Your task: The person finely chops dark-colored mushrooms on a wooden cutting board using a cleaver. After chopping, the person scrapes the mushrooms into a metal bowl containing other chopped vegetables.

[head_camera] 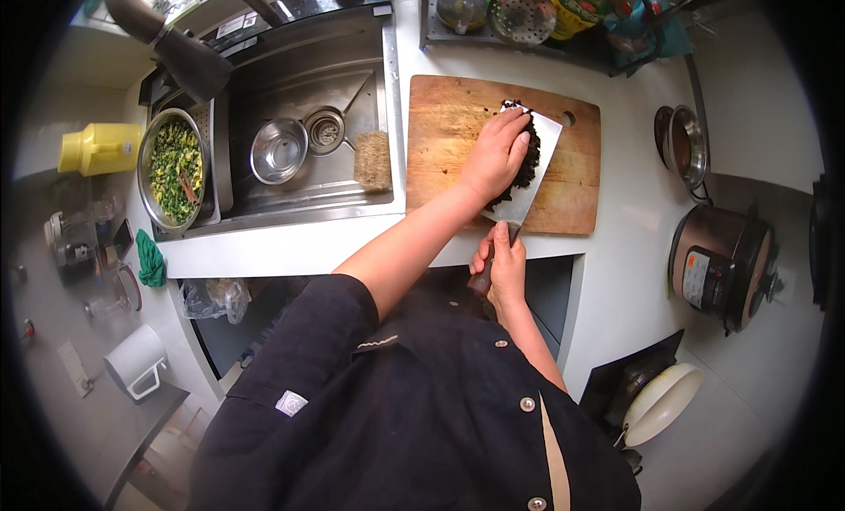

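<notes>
A cleaver with a wide steel blade [542, 156] lies over a wooden cutting board [439, 141]. My right hand [509, 265] is closed round its dark wooden handle [481, 281], at the board's front edge. Dark, finely chopped food [526, 169] is heaped along the blade, and a few bits are scattered on the board. My left hand [494, 156] lies flat over the heap, fingers pointing to the far edge and thumb apart. It covers part of the food and blade.
Left of the board, a sink [310, 207] holds a metal bowl [279, 151], a strainer [325, 131] and a brown scrubber [371, 160]. A bowl of chopped greens and yellow bits [175, 171] stands beyond. At right are a metal bowl [686, 148] and an electric cooker [716, 267].
</notes>
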Motion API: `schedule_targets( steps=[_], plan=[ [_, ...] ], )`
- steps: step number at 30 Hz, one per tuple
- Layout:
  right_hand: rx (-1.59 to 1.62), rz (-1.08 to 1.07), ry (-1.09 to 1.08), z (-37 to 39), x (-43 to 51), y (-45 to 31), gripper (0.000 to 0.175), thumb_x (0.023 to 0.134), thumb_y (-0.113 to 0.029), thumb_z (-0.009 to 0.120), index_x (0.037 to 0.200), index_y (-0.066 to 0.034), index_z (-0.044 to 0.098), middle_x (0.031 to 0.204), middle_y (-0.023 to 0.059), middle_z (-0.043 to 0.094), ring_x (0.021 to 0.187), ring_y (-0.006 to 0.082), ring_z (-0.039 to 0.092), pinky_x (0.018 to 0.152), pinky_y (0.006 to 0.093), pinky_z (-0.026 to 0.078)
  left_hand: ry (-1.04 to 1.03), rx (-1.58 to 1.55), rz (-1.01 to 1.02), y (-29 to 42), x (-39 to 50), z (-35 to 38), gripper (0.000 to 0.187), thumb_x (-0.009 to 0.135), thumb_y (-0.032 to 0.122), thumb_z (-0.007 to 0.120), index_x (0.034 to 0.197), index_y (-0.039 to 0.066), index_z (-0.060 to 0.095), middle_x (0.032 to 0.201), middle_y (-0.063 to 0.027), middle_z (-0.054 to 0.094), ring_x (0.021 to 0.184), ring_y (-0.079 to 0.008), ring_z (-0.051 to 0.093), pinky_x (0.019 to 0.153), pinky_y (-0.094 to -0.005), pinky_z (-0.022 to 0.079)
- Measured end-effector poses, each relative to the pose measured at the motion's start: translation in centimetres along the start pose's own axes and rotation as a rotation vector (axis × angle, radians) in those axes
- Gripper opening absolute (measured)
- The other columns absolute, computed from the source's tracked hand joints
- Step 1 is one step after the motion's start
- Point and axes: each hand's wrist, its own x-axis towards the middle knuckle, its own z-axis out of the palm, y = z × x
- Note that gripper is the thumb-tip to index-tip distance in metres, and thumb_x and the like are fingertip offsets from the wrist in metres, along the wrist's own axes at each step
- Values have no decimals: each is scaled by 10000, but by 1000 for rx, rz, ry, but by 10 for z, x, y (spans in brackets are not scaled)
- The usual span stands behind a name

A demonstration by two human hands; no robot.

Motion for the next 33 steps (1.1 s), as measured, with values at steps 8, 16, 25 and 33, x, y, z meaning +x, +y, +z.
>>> schedule_targets(
  steps=[8,16,25,33],
  plan=[
    [65,101,-176,42,-20,-31,301,1075,-356,497,938,-92,454,679,39,468,521,168,482,493,339,429,281,163,174,11,7,-75,330,959,130,597,1250,-25,621,1313,-233,597,1266,-412,530,1114,-461,412],
    [-234,203,-506,159,-29,-38,322,1063,-428,504,984,-119,462,684,9,444,508,143,435,455,313,389,631,201,-81,-10,-15,-227,360,971,143,565,1275,-48,591,1365,-224,562,1320,-379,492,1149,-442,376],
    [-518,73,-923,358,-11,-24,330,1052,-405,540,942,-100,476,662,38,485,470,156,471,443,313,415,930,444,-107,-66,-33,-451,386,1028,212,513,1276,-57,633,1343,-237,614,1314,-361,537,1155,-421,400],
    [-986,-527,-1005,494,62,19,233,1028,-206,557,877,-35,509,649,41,547,480,123,515,454,275,442,1186,-180,-571,-204,-63,-550,848,1023,686,205,1437,20,528,1548,-223,423,1531,-378,196,1259,-416,167]
  ],
)
